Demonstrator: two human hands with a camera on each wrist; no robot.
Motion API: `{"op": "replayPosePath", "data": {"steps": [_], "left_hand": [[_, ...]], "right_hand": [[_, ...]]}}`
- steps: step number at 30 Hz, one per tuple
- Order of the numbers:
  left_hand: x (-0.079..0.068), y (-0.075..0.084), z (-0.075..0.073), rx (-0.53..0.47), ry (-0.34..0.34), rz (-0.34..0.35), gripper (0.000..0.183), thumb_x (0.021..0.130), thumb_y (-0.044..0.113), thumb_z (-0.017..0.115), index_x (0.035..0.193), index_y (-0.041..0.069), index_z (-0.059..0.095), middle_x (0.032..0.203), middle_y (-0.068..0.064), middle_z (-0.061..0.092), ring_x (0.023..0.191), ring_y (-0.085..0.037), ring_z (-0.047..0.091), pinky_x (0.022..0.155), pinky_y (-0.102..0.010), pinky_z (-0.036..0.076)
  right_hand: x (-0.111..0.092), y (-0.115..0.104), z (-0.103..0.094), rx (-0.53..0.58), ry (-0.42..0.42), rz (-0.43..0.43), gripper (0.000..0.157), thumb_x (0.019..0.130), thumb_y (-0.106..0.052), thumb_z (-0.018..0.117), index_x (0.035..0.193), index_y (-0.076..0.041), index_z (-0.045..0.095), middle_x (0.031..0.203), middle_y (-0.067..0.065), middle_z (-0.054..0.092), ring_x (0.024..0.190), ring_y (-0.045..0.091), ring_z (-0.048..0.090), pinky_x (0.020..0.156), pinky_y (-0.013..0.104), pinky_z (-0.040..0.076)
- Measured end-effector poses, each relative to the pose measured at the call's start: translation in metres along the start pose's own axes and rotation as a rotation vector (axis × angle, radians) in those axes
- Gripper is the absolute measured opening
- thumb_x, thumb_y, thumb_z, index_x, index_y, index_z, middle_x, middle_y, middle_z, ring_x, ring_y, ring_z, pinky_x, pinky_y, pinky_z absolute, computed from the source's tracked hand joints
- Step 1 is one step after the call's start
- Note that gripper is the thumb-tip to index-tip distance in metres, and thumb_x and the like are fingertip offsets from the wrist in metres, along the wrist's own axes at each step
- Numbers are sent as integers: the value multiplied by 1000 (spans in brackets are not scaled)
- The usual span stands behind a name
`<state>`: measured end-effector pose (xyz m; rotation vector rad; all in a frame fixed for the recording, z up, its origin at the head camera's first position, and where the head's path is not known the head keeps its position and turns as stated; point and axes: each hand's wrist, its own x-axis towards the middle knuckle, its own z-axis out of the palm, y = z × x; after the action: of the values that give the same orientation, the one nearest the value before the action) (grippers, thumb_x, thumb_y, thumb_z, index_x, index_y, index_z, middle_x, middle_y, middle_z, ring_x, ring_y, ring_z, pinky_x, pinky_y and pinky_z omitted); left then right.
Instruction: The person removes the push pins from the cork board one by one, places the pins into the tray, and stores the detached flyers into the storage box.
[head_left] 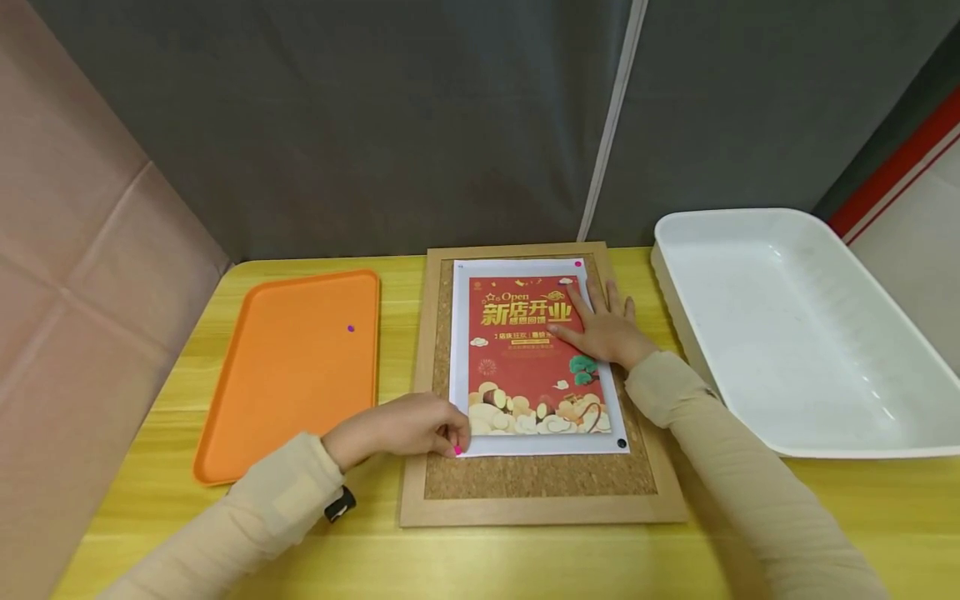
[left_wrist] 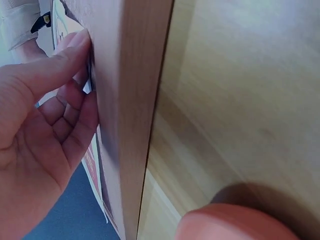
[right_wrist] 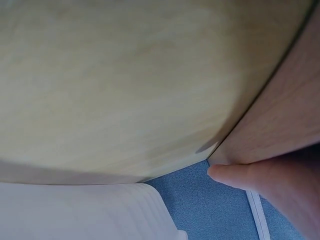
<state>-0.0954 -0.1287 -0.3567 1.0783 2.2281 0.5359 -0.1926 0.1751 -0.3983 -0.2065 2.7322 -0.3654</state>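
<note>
A red poster [head_left: 525, 375] on a white sheet lies over the cork board [head_left: 540, 479], which has a wooden frame. My left hand [head_left: 420, 423] pinches a pink pushpin [head_left: 457, 450] at the sheet's lower left corner. In the left wrist view, the left hand [left_wrist: 45, 115] has its thumb and fingers drawn together beside the frame, the pin hidden. Spread flat, my right hand [head_left: 606, 329] rests on the poster's right side. Another pink pushpin [head_left: 578, 264] sits in the top right corner, and a black pushpin [head_left: 622, 443] in the lower right one.
Left of the board lies an orange tray [head_left: 300, 375] bearing a small purple pushpin [head_left: 351, 328]. A deep white bin [head_left: 810, 333] stands close by on the right. Behind the yellow wood-grain table [head_left: 480, 567] rises a grey partition [head_left: 337, 125].
</note>
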Motion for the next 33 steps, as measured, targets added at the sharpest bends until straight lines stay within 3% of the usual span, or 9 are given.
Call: {"op": "replayPosePath", "data": {"steps": [13, 20, 33], "left_hand": [[0, -1, 2, 67, 0, 51, 3, 88, 14, 68, 86, 17, 69, 76, 9, 63, 71, 2, 49, 68, -14, 44], [1, -1, 2, 48, -27, 49, 5, 84, 16, 72, 85, 17, 67, 74, 10, 60, 69, 4, 48, 66, -13, 42], [2, -1, 2, 35, 11, 44, 4, 83, 16, 73, 82, 16, 69, 71, 10, 61, 67, 4, 47, 65, -13, 41]], "right_hand": [[-2, -2, -2, 5, -1, 5, 91, 90, -67, 39, 155, -19, -5, 160, 17, -15, 144, 46, -19, 112, 70, -7], [-3, -4, -3, 11, 9, 1, 90, 90, -65, 40, 155, -18, -3, 160, 17, -14, 144, 45, -19, 112, 70, -7], [-6, -5, -4, 10, 8, 8, 89, 91, -63, 41, 155, -18, -3, 160, 18, -14, 144, 47, -18, 112, 70, -7]]}}
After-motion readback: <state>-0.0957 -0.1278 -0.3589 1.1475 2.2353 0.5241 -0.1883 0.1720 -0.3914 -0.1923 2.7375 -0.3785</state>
